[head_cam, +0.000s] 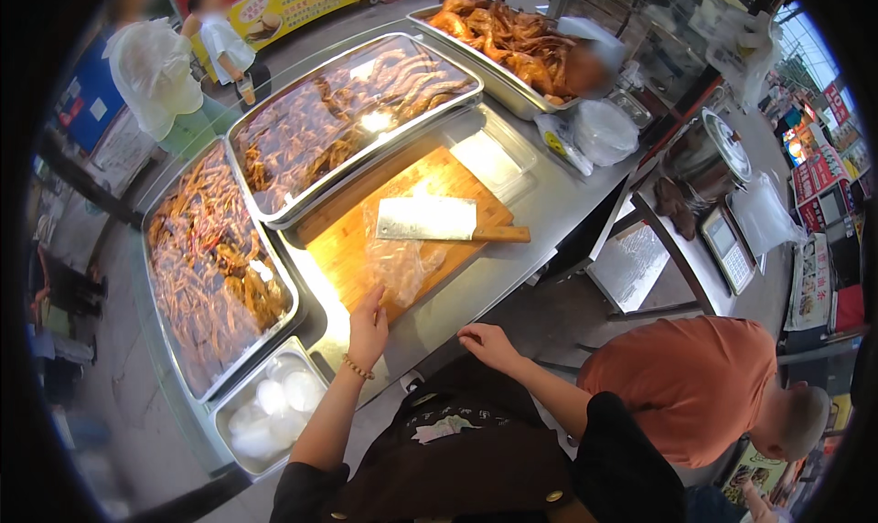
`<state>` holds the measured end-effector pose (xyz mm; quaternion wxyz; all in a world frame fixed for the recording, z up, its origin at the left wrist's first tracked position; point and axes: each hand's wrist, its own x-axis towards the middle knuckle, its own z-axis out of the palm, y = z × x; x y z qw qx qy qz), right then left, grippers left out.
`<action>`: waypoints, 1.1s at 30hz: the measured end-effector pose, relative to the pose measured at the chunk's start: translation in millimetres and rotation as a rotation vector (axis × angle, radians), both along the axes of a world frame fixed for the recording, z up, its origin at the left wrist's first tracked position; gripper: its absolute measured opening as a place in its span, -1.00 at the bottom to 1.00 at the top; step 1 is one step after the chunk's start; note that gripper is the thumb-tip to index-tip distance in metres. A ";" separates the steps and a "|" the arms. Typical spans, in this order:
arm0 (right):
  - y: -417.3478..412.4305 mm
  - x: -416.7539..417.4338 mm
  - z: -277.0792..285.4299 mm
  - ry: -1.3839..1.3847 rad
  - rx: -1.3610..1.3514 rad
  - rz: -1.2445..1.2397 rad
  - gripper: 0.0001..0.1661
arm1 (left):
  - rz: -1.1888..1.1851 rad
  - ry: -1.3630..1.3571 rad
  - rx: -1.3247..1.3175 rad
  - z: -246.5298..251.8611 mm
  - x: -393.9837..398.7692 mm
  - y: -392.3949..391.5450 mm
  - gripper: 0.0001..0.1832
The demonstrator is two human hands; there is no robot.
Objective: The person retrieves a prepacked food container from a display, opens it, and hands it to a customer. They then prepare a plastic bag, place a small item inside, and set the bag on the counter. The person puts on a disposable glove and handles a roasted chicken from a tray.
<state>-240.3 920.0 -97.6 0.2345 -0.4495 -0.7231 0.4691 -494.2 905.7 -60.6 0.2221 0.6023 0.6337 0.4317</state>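
Note:
My left hand (369,323), with a beaded bracelet (358,366) on the wrist, is at the near edge of a wooden cutting board (336,259). It holds nothing that I can see, and its fingertips are close to a crumpled clear plastic bag (405,269) on the board. A cleaver (426,219) lies flat across the board, part of the bag under its blade and its wooden handle (502,234) pointing right. In front of my apron (453,447), my right hand (488,345) hovers with loosely bent fingers and nothing in them.
Covered trays of cooked meat (353,122) and smaller pieces (212,269) flank the board. A tray of roasted poultry (501,43) stands behind, a bin of round white lids (274,406) at left. A person in an orange shirt (686,386) is close on my right, by a pot (706,153).

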 end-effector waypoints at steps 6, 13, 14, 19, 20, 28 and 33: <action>101.3 22.8 63.6 0.008 0.401 -0.295 -0.84 | -0.023 -0.156 -0.165 28.4 4.0 43.0 -0.61; 258.4 53.1 64.3 -0.268 0.762 -0.045 -0.64 | -0.003 0.198 -0.008 12.4 17.1 66.9 -0.63; 268.9 58.3 61.7 -0.313 0.724 0.048 -0.62 | -0.008 0.254 0.022 10.3 17.6 67.4 -0.65; 291.6 85.9 55.8 -0.207 0.639 0.220 -0.65 | 0.217 0.081 -0.193 23.7 39.6 65.3 -0.54; 294.2 91.1 55.6 -0.121 0.664 0.202 -0.66 | 0.220 0.095 -0.217 25.6 41.5 66.3 -0.53; 363.5 168.2 41.4 -0.404 0.723 -0.283 -0.56 | 0.106 0.392 -0.331 2.8 24.2 53.0 -0.50; 382.8 174.4 48.5 -0.617 0.746 -0.385 -0.53 | 0.120 0.267 -0.270 -1.8 29.8 66.2 -0.48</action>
